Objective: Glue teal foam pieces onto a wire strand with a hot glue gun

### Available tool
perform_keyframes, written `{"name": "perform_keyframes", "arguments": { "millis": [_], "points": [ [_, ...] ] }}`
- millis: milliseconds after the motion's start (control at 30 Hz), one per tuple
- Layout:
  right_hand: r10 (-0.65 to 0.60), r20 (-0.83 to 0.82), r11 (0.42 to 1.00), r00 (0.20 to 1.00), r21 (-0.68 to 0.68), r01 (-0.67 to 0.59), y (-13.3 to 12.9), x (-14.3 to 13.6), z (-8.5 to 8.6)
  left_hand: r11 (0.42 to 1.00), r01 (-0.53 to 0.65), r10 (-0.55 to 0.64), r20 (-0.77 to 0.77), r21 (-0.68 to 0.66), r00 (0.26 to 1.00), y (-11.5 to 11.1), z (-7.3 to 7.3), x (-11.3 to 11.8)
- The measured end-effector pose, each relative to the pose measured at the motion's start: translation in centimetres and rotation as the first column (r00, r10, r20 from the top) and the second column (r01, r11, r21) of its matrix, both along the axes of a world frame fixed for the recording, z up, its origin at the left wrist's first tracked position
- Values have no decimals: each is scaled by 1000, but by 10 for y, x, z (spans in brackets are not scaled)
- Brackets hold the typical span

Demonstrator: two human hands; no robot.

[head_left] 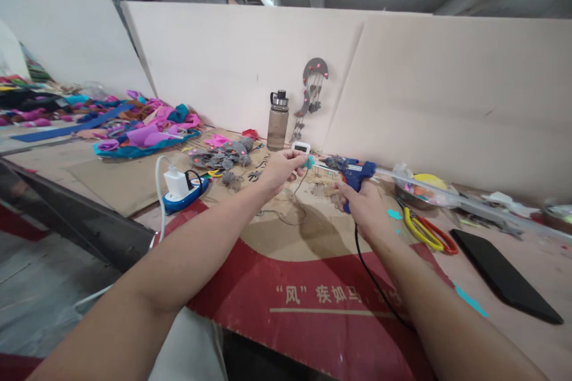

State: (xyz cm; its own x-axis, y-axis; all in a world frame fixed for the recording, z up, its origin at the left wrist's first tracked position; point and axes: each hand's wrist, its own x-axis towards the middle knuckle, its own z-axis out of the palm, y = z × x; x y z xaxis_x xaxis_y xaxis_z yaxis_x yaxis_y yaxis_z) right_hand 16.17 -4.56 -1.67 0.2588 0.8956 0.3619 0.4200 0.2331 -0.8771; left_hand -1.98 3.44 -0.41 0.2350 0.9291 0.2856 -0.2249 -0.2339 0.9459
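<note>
Cardboard (241, 297): flat, printed red and brown. Right hand (361, 202): fingers wrapped round the handle of a blue plastic glue gun (360, 174). Left hand (282, 171): fingertips pinched on a small turquoise piece (309, 162), near the gun's front end. Grey yarn (301, 183): thin, trailing below. Bottle (277, 125): translucent, cylindrical, upright behind.

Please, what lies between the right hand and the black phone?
In the head view, scissors with yellow and red handles and turquoise scraps lie between the right hand and phone.
</note>
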Motion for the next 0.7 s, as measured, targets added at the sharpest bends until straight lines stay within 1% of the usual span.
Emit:
{"name": "perform_keyframes", "arguments": {
  "millis": [67,133,200,233,267,300,367,400,433,467,500,567,633,667,700],
  "points": [
    [25,-67,987,997,-154,-35,5,4,-3,1000,20,-20,-12,9,1000,0,0,0],
    [16,-65,953,998,-302,-35,9,8,-6,998,56,-56,-16,15,998,-2,-1,1],
    [10,17,909,1000,-417,-2,13,13,-8,996,91,-90,-14,24,996,-4,-1,2],
    [6,107,893,994,-448,42,14,16,-9,995,98,-98,-14,28,995,-6,0,3],
    [1,231,886,973,-451,106,15,19,-9,995,98,-97,-17,32,995,-7,0,4],
    [-6,374,886,927,-427,178,16,22,-9,995,91,-90,-23,38,996,-9,0,5],
    [-37,630,902,776,-313,298,17,27,-9,996,76,-74,-35,50,997,-11,1,6],
    [-57,704,914,708,-248,320,16,29,-9,996,67,-65,-40,61,997,-12,1,7],
    [-77,736,928,672,-193,318,16,30,-8,995,57,-54,-46,77,997,-12,1,8],
    [-96,734,944,672,-148,296,15,30,-7,994,45,-39,-55,97,998,-13,2,8],
    [-110,702,961,703,-105,255,14,28,-7,992,27,-18,-70,124,997,-14,2,9],
    [-92,554,991,827,-26,128,12,20,-6,979,-27,53,-123,202,991,-17,2,11],
    [26,291,999,956,25,-35,10,8,-7,949,-78,143,-198,304,970,-21,2,13],
    [108,134,993,985,42,-115,9,1,-9,929,-95,187,-232,359,955,-24,1,14],
    [188,-17,981,982,58,-187,8,-6,-10,906,-103,224,-260,410,939,-26,1,15]
  ]
}}
